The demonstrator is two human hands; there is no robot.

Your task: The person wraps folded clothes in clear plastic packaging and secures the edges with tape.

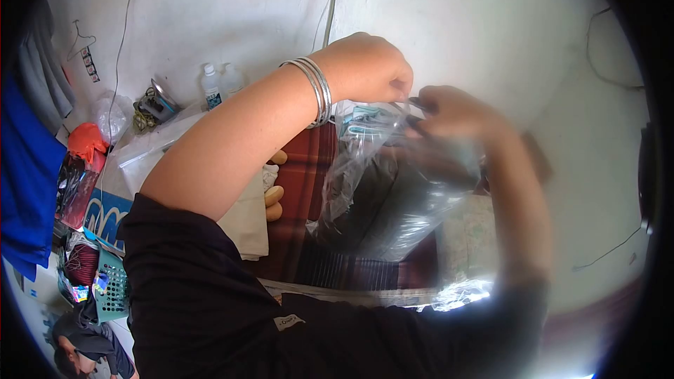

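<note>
A clear plastic bag (330, 189) with dark folded cloth (379, 196) inside stands tilted on the red checked cloth. Light blue folded fabric (361, 121) shows near its gathered top. My left hand (375, 67), with silver bangles at the wrist, is closed in a pinch over the bag's mouth, gripping the plastic. My right hand (453, 114) is smeared by motion right beside it. Its fingers are closed around a dark slim tool (419, 104), whose kind is too blurred to make out, close to the pinched plastic.
The red checked cloth (288, 217) covers the table. Left of the bag lie beige cloth (246, 231) and tan rounded objects (274, 203). Bottles (211, 85) stand against the wall. A green basket (112, 288) is at lower left, near another person (91, 344).
</note>
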